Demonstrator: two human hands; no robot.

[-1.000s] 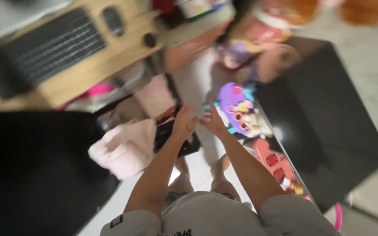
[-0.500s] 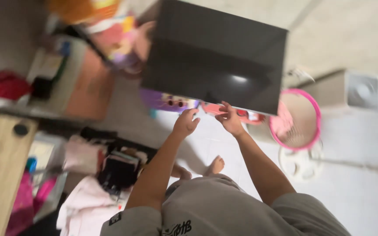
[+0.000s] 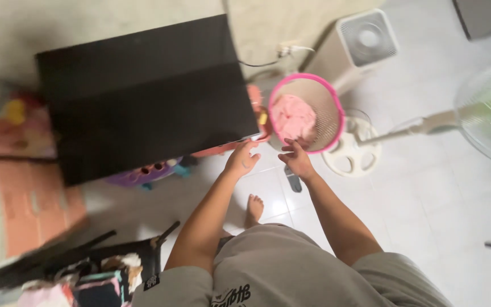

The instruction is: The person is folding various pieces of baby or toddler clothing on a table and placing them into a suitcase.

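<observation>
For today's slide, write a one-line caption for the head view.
Both bare hands, left hand and right hand, reach toward a pink mesh basket.

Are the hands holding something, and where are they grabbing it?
It cannot be told. The left hand and right hand are raised with fingers curled near the pink basket, but nothing shows clearly in either.

1. Hemmed on the left by the black bench [image 3: 143,96], its corner just beside the left hand [image 3: 242,159].
2. Blocked ahead by the pink-rimmed basket [image 3: 336,113], close over the right hand [image 3: 296,159].
3. Crowded further right by the white fan base [image 3: 350,156] and pole.
4. Open over the bare tiled floor [image 3: 444,199] to the right.
</observation>
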